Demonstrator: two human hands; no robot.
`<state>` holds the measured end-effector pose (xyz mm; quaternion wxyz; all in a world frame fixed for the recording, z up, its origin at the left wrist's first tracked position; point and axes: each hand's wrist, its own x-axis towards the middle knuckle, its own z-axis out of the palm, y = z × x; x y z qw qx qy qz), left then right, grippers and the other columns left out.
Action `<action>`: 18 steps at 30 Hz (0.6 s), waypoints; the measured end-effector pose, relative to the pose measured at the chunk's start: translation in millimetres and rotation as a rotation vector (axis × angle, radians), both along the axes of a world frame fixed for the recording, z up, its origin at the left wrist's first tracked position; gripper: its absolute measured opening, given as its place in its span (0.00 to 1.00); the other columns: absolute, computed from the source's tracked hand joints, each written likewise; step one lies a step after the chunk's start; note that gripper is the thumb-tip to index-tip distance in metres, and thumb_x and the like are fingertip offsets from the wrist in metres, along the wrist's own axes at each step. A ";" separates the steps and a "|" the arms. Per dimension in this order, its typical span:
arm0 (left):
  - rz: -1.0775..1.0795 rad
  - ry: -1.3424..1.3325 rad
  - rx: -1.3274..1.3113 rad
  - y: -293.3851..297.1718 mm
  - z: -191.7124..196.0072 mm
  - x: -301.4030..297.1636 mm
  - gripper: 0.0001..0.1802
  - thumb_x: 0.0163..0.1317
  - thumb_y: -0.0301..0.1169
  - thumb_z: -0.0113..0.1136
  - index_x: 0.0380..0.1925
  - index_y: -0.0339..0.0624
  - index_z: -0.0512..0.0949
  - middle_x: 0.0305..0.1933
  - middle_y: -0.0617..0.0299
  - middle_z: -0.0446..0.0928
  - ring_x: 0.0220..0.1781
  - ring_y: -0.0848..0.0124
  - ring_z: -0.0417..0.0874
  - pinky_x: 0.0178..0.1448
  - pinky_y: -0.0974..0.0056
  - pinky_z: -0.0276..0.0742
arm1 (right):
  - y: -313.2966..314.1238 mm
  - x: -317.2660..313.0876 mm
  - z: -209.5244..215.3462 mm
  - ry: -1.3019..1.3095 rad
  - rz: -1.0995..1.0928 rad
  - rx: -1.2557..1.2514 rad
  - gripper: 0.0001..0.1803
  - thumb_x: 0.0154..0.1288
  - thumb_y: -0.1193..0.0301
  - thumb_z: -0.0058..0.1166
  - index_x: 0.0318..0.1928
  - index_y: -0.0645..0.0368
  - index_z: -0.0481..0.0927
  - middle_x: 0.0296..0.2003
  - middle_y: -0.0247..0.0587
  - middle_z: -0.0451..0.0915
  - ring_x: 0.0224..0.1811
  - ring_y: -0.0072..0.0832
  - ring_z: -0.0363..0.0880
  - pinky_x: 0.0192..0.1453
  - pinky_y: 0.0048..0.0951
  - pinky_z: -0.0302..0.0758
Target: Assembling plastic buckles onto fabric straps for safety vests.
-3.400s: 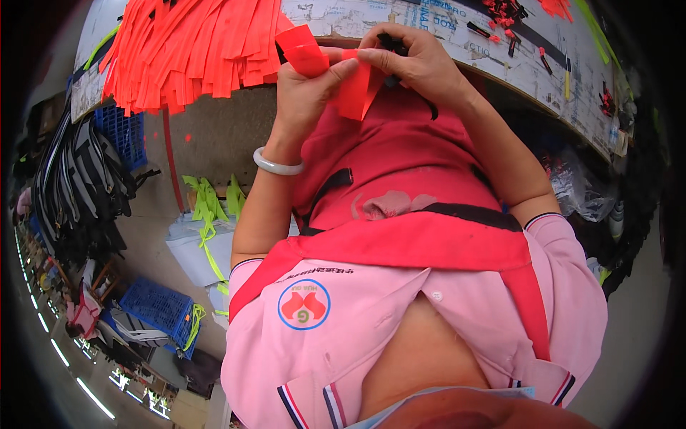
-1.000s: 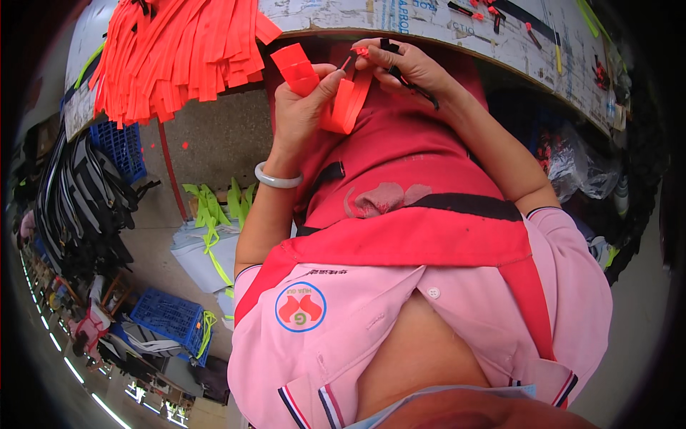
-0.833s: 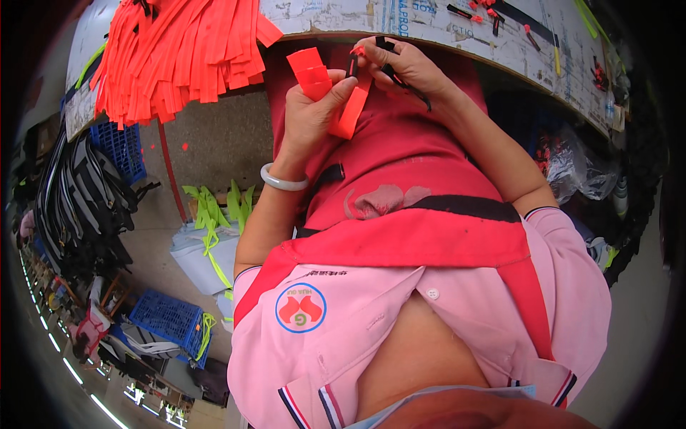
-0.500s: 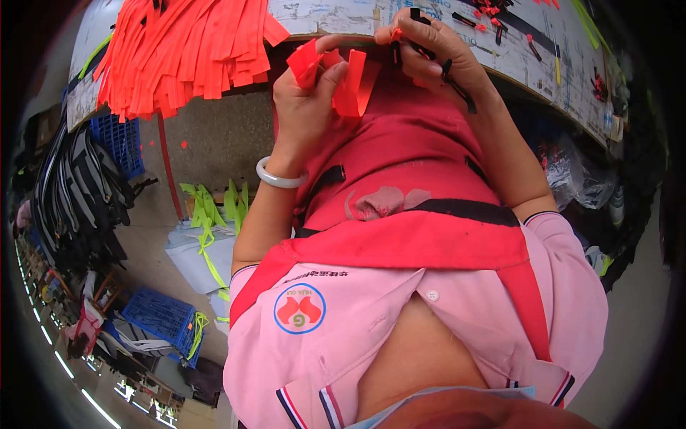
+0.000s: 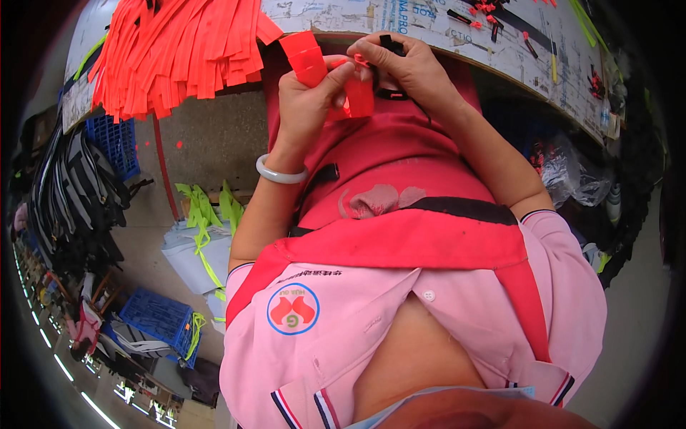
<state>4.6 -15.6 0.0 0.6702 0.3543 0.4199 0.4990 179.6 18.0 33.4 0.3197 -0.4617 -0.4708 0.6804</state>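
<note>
My left hand [image 5: 306, 100], with a white bangle [image 5: 281, 171] at its wrist, grips a bright orange-red fabric strip [image 5: 306, 58] between thumb and fingers. A folded length of the strip hangs down past the thumb. Close beside it on the right, my right hand [image 5: 418, 77] is closed around small black straps [image 5: 391, 44] and pinches a small red end piece [image 5: 361, 61] against the orange-red strip. Its fingers partly hide how the pieces meet. Both hands work just off the table's near edge, above my red apron [image 5: 400, 157].
A thick pile of orange-red strips [image 5: 186, 50] overhangs the table [image 5: 329, 18] at left. Small black-and-red pieces [image 5: 493, 14] and a yellow-handled tool [image 5: 554, 68] lie at right. Blue crates [image 5: 157, 314], dark bags [image 5: 78, 193] and yellow-green straps [image 5: 204, 207] are at lower left.
My right hand has moved left and down to meet my left hand, bringing the black straps and red end against the orange-red strip. My left hand still holds the strip.
</note>
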 end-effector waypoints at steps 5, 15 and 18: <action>0.016 0.093 0.062 2.2 2.2 -3.0 0.12 0.64 0.29 0.59 0.44 0.34 0.81 0.27 0.68 0.78 0.23 0.83 0.70 0.27 0.77 0.63 | -1.7 4.4 -1.6 0.001 0.075 0.060 0.13 0.68 0.68 0.53 0.49 0.61 0.76 0.32 0.30 0.79 0.21 0.10 0.62 0.23 0.13 0.58; 0.051 0.108 0.037 -3.7 -4.0 -0.7 0.11 0.63 0.28 0.60 0.43 0.34 0.81 0.25 0.69 0.77 0.23 0.83 0.70 0.26 0.77 0.63 | -5.6 5.1 1.1 -0.038 0.082 0.051 0.11 0.65 0.68 0.57 0.45 0.61 0.80 0.34 0.32 0.81 0.32 0.14 0.76 0.36 0.15 0.73; 0.026 0.126 0.043 -3.6 -6.3 -1.2 0.11 0.64 0.28 0.60 0.43 0.34 0.81 0.26 0.68 0.78 0.23 0.83 0.70 0.27 0.77 0.63 | -4.3 6.8 -2.2 -0.297 0.122 0.284 0.10 0.62 0.69 0.59 0.42 0.60 0.81 0.33 0.33 0.81 0.34 0.16 0.78 0.39 0.18 0.76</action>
